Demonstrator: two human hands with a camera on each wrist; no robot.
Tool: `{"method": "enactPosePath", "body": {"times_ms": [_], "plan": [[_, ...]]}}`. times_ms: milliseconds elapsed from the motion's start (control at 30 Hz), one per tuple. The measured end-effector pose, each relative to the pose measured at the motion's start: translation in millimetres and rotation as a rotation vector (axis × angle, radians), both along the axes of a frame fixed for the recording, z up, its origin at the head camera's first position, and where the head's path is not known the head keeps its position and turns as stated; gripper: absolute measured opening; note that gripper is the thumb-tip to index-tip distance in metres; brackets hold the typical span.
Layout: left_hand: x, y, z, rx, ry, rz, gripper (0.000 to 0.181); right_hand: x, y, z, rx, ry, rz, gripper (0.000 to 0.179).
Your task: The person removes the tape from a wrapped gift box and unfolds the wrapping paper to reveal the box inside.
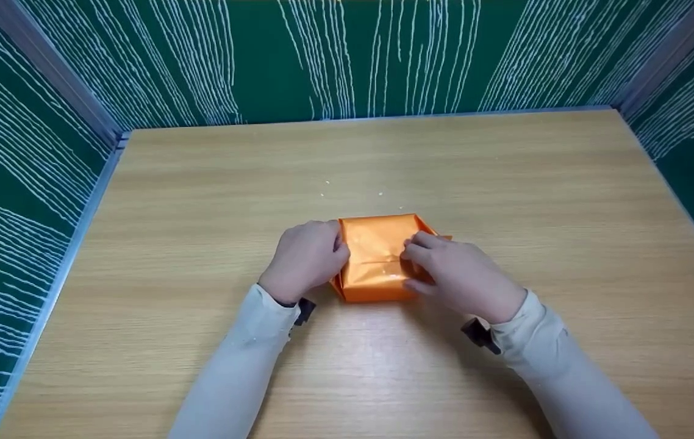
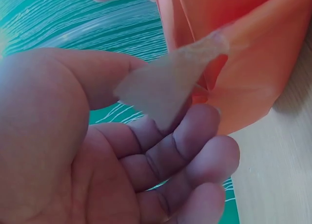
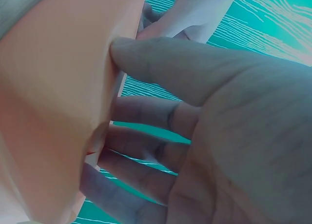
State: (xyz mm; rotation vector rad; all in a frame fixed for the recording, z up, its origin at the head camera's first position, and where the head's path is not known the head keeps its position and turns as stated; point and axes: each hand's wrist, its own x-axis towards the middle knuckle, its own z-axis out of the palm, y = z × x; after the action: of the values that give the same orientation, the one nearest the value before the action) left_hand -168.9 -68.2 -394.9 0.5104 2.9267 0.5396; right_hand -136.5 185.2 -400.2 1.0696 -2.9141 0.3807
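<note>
An orange paper-wrapped package (image 1: 377, 259) lies on the table between both hands, a seam running across its top. My left hand (image 1: 310, 259) is at its left end. In the left wrist view, the thumb and forefinger pinch a whitish translucent piece of tape (image 2: 163, 85), whose far end touches the folded orange paper (image 2: 263, 53). At the package's right side, my right hand (image 1: 460, 268) rests on the top with its fingers. The right wrist view shows the thumb (image 3: 129, 55) pressing the orange surface, the other fingers stretched out against it. The paper hides what is inside.
The package lies on a wood-grain table (image 1: 377, 164). Several tiny white bits lie just beyond it. Green panels with white streaks (image 1: 274, 61) enclose the back and sides. Dark wrist cameras (image 1: 480, 335) sit at both cuffs.
</note>
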Motion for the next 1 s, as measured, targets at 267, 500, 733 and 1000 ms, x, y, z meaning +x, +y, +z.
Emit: {"method": "enactPosePath", "body": {"times_ms": [267,500,733,1000], "plan": [[-0.1,-0.8,-0.3,0.003,0.006,0.006,0.032,0.8,0.3,-0.4,0.013,-0.015,-0.012,0.037],[-1.0,-3.7,-0.1,0.002,-0.016,-0.005,0.032,0.6,0.4,-2.2,0.003,-0.001,-0.001,0.033],[-2.0,-7.3,0.6,0.0,-0.027,-0.022,0.035,0.6,1.2,-4.0,-0.01,0.041,0.012,0.031],[-2.3,-9.2,4.1,-0.034,-0.088,0.014,0.028,0.7,0.8,-2.2,-0.009,0.022,0.008,0.033]]}}
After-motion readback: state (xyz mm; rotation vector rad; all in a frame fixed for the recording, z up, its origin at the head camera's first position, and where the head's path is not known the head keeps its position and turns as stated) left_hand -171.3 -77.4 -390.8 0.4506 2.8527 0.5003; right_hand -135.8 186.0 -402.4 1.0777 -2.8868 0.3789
